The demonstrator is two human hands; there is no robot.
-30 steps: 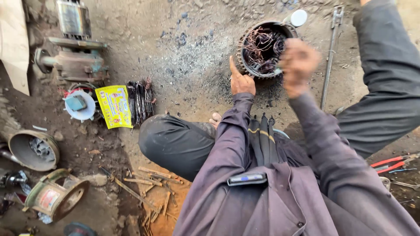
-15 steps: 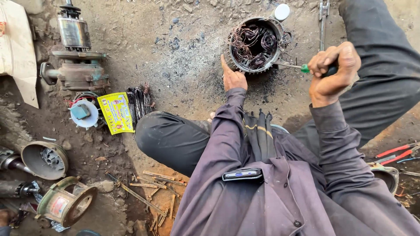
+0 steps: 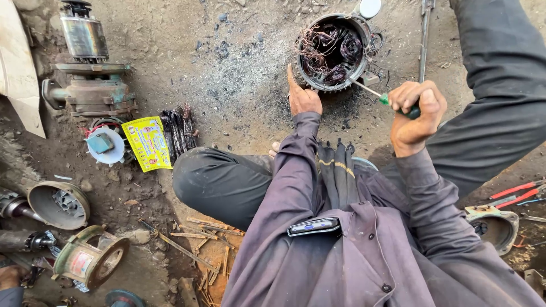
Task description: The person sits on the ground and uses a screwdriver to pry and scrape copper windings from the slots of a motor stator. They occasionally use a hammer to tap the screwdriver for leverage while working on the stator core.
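Observation:
A round metal motor stator (image 3: 334,52) stands on the dirt ground ahead of me, full of tangled burnt copper wire. My left hand (image 3: 302,98) rests against its near left rim, forefinger pointing up. My right hand (image 3: 417,116) is closed around a green-handled screwdriver (image 3: 380,96) whose thin shaft reaches into the stator's near edge. I sit cross-legged in grey clothes, with a dark phone (image 3: 314,227) on my lap.
An old motor assembly (image 3: 85,74) stands at the far left, with a white fan part (image 3: 104,143), a yellow packet (image 3: 148,143) and a dark wire bundle (image 3: 180,129) below it. Motor end covers (image 3: 58,203) lie lower left. Red pliers (image 3: 518,193) and a housing (image 3: 496,226) lie right.
My right hand moved from above the stator down to the right and now holds the screwdriver with its tip in the stator. The left hand stayed at the rim.

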